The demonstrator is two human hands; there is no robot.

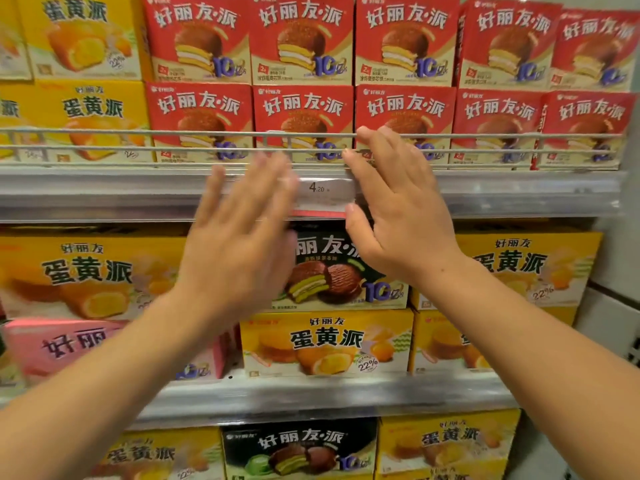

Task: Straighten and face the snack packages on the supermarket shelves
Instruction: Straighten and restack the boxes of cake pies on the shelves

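Hovering left hand (239, 237) flat, empty | right hand (398, 216) flat, empty | red boxes (304, 123)

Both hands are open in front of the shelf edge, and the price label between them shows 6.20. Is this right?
Not quite. The head view shows the white paper price label reading 4.20, not 6.20. The left hand and right hand are open in front of the shelf edge.

Red boxes (303, 39) with white lettering and a brown pie picture fill the top shelf; yellow boxes (327, 342) show orange cakes. A black box (332, 268) has a green-filled pie. A pink box (69, 344) sits lower left. The price tag (323, 195) is white.
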